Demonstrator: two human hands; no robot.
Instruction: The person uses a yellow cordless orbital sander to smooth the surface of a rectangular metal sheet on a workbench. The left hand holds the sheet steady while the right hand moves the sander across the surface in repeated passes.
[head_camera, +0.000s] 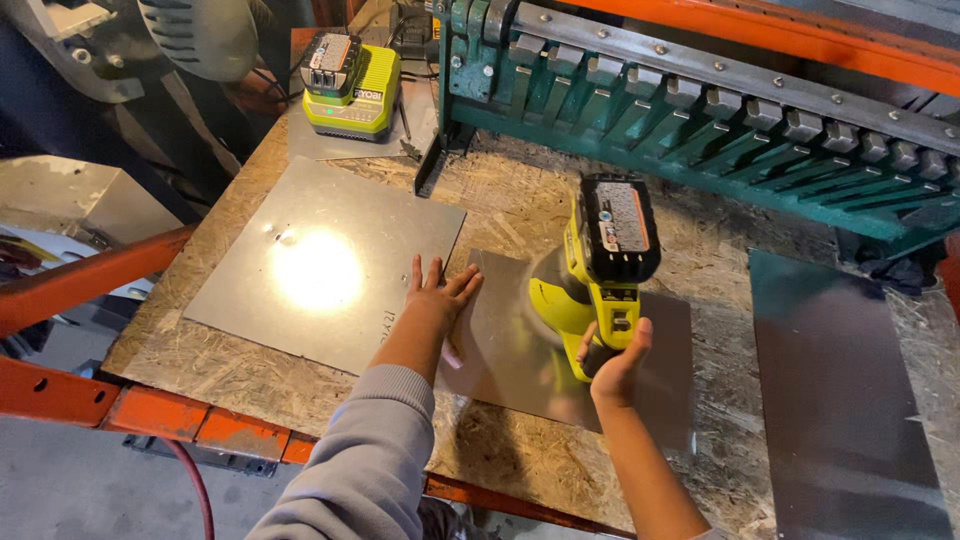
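**Metal sheet held flat under a cordless tool**

Metal sheet, the small one at the centre of the frame, lies flat on the chipboard table, its left edge touching or overlapping a larger sheet that glares with reflected light. At the upper left of the frame a battery sits in its green charger.

Left hand, fingers spread and open, presses palm-down where the two sheets meet. For clean work it should bear straight down and keep its fingers well apart from the tool.

Right of it, the right hand has its grip closed around the handle of a yellow-green cordless tool, battery end up, working end down on the small sheet; the head is blurred, so I cannot tell its bit. Holding the tool upright with steady, even pressure would likely stop it skating across the smooth metal.

Across the upper right runs a green bending machine, and a dark sheet lies at the far right.
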